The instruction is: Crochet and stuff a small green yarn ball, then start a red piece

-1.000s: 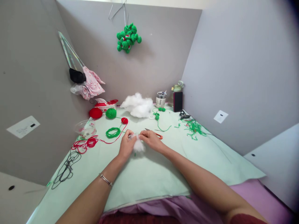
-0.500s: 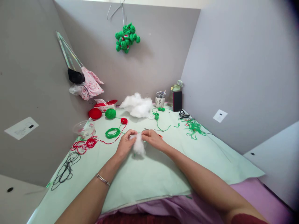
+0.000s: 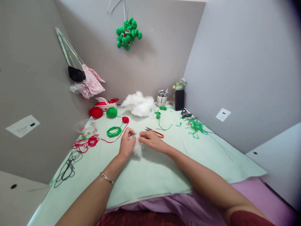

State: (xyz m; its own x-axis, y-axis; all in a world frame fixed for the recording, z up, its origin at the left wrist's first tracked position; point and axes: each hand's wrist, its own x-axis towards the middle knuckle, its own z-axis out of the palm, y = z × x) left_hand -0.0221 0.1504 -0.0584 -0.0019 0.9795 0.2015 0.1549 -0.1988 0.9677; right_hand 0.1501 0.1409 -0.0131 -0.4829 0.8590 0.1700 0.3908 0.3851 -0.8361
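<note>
A tuft of white fibre stuffing (image 3: 137,150) hangs between my hands, above the pale green cloth. My left hand (image 3: 128,142) is closed with its fingers curled; a bit of green shows at its fingertips beside the stuffing, too small to make out. My right hand (image 3: 151,140) pinches the tuft from the other side, thumb and fingers together. Just beyond the right hand lie thread snips (image 3: 158,133) with orange handles. A coil of green yarn (image 3: 114,131) rests to the left of my hands, near a small red yarn ball (image 3: 125,120).
A big heap of stuffing (image 3: 138,105) sits at the back, beside a tin of pens (image 3: 162,98) and an upright phone (image 3: 179,99). Green yarn scraps (image 3: 197,126) lie right. Red yarn (image 3: 88,142), black cord (image 3: 69,168) and a clear bowl (image 3: 86,128) are left.
My hands have drawn slightly apart, and the tuft between them looks smaller. More of the orange snips shows behind my right hand. The view has tilted slightly.
</note>
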